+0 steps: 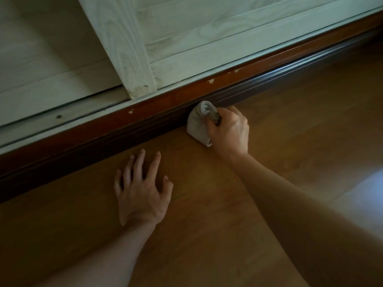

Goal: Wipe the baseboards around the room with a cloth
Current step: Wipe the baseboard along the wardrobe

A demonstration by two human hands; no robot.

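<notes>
Now the right hand (229, 131) grips a bunched grey cloth (200, 123) against the dark baseboard (124, 139). Nearer and left, the left hand (142, 189) rests open, fingers spread, on the wooden floor (207, 214).

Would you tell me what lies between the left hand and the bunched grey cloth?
Head view: only bare brown wooden floor separates left hand from grey cloth.

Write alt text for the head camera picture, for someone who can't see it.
A person's right hand grips a bunched grey cloth against a dark wooden baseboard where it meets the wooden floor. The left hand rests spread on the floor; pale wood-grain doors stand above the baseboard.
</notes>
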